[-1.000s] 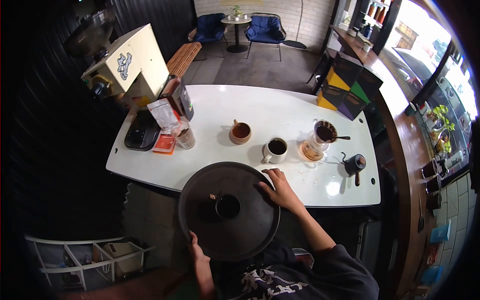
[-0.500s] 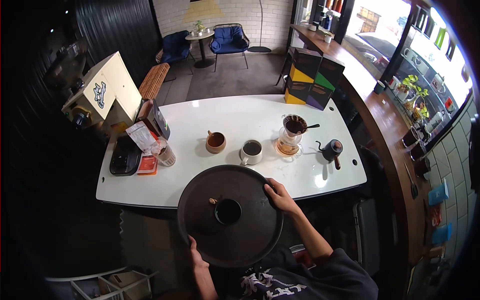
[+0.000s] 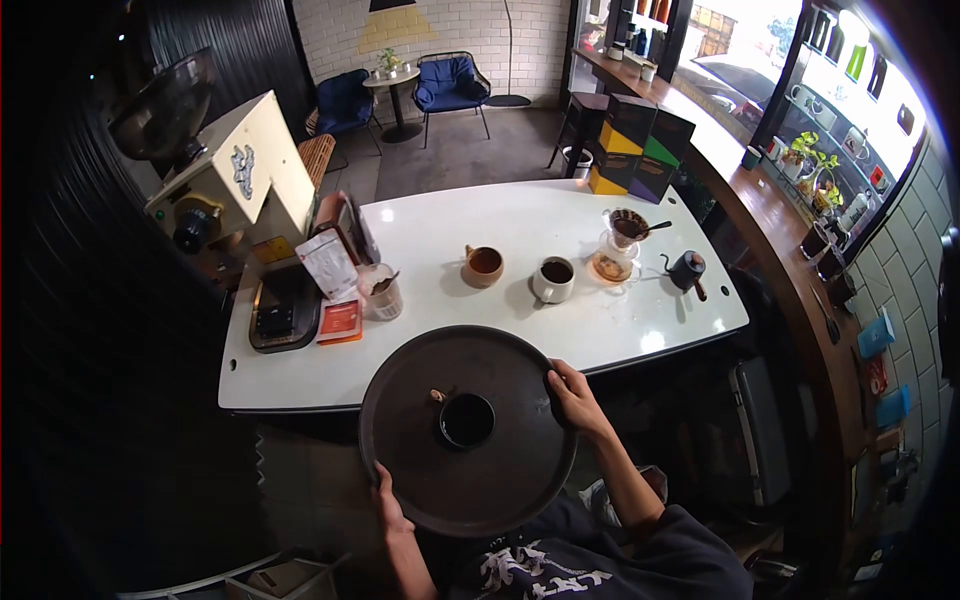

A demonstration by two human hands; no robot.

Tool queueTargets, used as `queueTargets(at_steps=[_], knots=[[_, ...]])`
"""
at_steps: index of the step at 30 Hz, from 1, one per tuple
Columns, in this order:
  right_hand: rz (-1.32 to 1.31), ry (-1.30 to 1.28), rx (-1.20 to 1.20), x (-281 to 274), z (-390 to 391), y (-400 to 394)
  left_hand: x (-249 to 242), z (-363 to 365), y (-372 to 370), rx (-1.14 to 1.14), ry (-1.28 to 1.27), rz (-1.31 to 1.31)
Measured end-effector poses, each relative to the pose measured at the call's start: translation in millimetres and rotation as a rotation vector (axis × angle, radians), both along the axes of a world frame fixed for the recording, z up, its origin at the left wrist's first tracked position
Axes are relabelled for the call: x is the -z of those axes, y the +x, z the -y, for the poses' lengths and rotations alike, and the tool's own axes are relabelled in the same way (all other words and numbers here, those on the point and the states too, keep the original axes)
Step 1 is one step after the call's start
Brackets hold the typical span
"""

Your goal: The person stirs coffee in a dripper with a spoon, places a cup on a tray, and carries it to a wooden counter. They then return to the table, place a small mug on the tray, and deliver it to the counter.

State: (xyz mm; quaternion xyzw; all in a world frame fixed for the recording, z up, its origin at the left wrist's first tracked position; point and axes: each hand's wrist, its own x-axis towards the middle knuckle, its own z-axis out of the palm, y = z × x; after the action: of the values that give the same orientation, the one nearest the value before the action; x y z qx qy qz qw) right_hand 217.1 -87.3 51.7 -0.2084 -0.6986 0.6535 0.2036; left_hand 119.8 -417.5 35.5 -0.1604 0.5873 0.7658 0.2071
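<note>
A round dark tray [image 3: 400, 450] is held level in front of my body, near the front edge of the white table. My left hand [image 3: 391, 503] grips its lower left rim, thumb on top. On the upper right rim, my right hand [image 3: 577, 399] has its thumb over the edge. The fingers under the tray are hidden. A dark cup [image 3: 467, 420] with a small tan handle stands near the tray's middle, holding dark liquid. Beyond the tray, a brown cup [image 3: 483, 267] and a white mug [image 3: 553, 281] with dark drink stand on the table.
The white table [image 3: 440, 215] carries a glass dripper server [image 3: 613, 266], a black gooseneck kettle [image 3: 688, 270], printed boxes [image 3: 640, 150] and a plastic cup [image 3: 381, 292]. A cream grinder [image 3: 245, 165] stands left. A wooden counter [image 3: 740, 200] runs along the right. Blue chairs [image 3: 450, 85] are behind.
The table and its things have shifted to the right in view, and the grinder shows more fully. The tray with its cup stays in both hands.
</note>
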Motion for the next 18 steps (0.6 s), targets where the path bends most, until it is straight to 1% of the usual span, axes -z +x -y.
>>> queueTargets(at_steps=[2, 3, 5, 7, 9, 10, 11, 13, 14, 18], knots=[[0.000, 0.013, 0.000, 7.2, 19.2, -10.1, -3.6, 21.4, -9.4, 0.009, 0.053, -0.102], [0.006, -0.004, -0.002, 7.8, 31.4, -15.9, 7.4, 37.2, -15.1, 0.002, 0.051, -0.101], [0.019, -0.026, -0.019, 6.5, 59.1, -26.9, 38.0, 76.4, -25.6, -0.059, 0.156, -0.070], [-0.002, -0.066, -0.038, -2.5, 85.8, -40.9, 29.9, 102.9, -30.2, -0.082, 0.202, -0.068], [0.008, -0.079, -0.084, -6.9, 107.7, -55.9, 20.8, 127.5, -36.0, -0.107, 0.124, -0.114], [0.015, -0.093, -0.115, -9.8, 118.5, -64.4, 20.8, 141.2, -44.3, -0.075, 0.202, -0.134], [0.015, -0.093, -0.134, -13.7, 129.4, -73.1, 19.0, 152.1, -44.9, -0.093, 0.201, -0.137], [0.044, -0.104, -0.188, -25.0, 150.1, -91.5, -11.6, 161.8, -43.3, -0.174, 0.078, -0.237], [0.042, -0.111, -0.206, -28.8, 160.4, -101.2, -19.0, 167.4, -44.4, -0.214, 0.053, -0.250], [0.041, -0.113, -0.308, -31.6, 195.5, -143.9, 2.0, 216.0, -62.1, -0.312, 0.099, -0.192]])
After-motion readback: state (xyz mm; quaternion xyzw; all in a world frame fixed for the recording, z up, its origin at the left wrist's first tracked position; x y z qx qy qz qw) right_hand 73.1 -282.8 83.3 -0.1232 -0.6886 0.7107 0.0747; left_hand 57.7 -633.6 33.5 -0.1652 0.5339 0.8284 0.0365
